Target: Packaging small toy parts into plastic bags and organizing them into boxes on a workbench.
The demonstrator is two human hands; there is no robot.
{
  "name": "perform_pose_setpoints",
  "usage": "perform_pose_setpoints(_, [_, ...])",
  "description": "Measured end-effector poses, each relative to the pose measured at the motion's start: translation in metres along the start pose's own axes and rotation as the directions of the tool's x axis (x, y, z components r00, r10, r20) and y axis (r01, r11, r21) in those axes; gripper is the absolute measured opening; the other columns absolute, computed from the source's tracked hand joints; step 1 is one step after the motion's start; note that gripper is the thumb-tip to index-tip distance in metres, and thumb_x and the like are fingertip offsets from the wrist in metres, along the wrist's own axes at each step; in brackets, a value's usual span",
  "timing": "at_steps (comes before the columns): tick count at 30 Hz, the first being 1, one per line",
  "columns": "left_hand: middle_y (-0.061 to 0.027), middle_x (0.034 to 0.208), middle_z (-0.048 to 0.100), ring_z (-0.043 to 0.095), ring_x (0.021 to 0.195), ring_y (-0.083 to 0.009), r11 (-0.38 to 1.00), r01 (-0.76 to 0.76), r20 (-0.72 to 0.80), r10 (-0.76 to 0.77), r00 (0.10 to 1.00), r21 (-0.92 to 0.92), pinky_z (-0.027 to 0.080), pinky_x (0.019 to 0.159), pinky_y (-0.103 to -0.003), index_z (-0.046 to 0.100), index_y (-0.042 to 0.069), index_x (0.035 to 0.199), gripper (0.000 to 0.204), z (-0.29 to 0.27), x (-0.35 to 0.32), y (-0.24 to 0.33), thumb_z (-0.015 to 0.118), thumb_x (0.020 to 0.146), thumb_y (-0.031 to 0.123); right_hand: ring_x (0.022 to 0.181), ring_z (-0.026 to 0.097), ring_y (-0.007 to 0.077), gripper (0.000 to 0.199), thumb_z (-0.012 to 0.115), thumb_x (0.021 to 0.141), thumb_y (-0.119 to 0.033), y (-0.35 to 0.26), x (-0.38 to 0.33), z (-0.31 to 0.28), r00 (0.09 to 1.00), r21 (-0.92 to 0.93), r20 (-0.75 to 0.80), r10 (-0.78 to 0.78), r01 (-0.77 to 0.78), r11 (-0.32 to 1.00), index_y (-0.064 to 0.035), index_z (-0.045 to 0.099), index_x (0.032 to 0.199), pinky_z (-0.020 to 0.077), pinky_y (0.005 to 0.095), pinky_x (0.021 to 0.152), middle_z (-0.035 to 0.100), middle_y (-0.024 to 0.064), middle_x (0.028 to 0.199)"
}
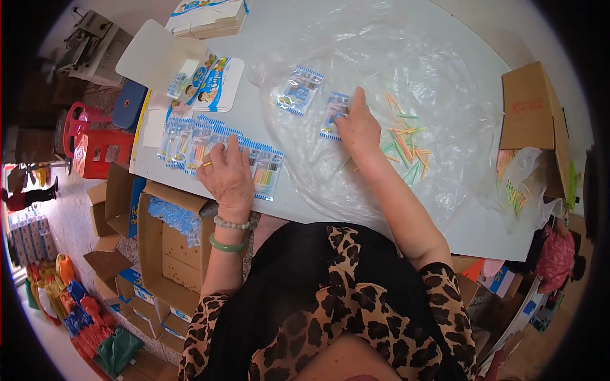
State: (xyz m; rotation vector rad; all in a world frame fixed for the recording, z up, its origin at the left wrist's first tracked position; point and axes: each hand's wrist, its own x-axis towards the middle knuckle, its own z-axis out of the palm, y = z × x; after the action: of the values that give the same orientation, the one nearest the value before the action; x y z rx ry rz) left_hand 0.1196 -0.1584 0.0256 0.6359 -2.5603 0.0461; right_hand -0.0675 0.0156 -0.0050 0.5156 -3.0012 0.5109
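Several small clear packets with blue striped ends (190,141) lie overlapped in a row near the table's left edge, and coloured sticks show through some. My left hand (227,174) rests over this row, fingers apart and touching the packets. Farther right, my right hand (361,132) has its thumb over the edge of a single blue packet (333,115), with the index finger stretched out; its other fingers are mostly hidden. Another blue packet (300,90) lies flat just left of it. Loose pink, green, yellow and orange sticks (406,149) are scattered right of my right hand.
A large clear plastic sheet or bag (457,95) spreads over the table (254,82). An open white printed carton (229,86) and stacked flat cartons (213,24) stand at the back left. Cardboard boxes flank the table: one below left (171,257) holding blue packets, another at right (530,111).
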Motion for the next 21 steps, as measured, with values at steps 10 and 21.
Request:
perform_pose_setpoints(10, [-0.0094,0.090,0.062,0.058,0.077,-0.0184,0.393,0.333,0.342,-0.051,0.938,-0.857,0.047,0.069,-0.029,0.062,-0.002,0.101,0.025,-0.021,-0.002,0.070,0.068,0.078,0.006,0.082,0.056,0.0103,0.033,0.062,0.069,0.006,0.020,-0.038,-0.073,0.875,0.853,0.472,-0.107,-0.423,0.305,-0.0046,0.052,0.098,0.0464,0.0253,0.073,0.056,0.0017,0.084])
perform_pose_setpoints(21, [0.0023,0.081,0.062,0.052,0.077,-0.0040,0.099,0.755,0.720,0.403,0.565,-0.648,0.043,0.068,-0.021,0.067,-0.002,0.090,0.016,0.008,-0.010,0.111,0.060,0.089,0.012,0.068,0.051,0.0059,0.029,0.070,0.074,-0.003,0.037,-0.101,-0.074,0.902,0.706,0.430,0.028,-0.355,0.613,-0.0056,0.052,0.096,0.0427,0.0221,0.060,0.054,-0.0028,0.074])
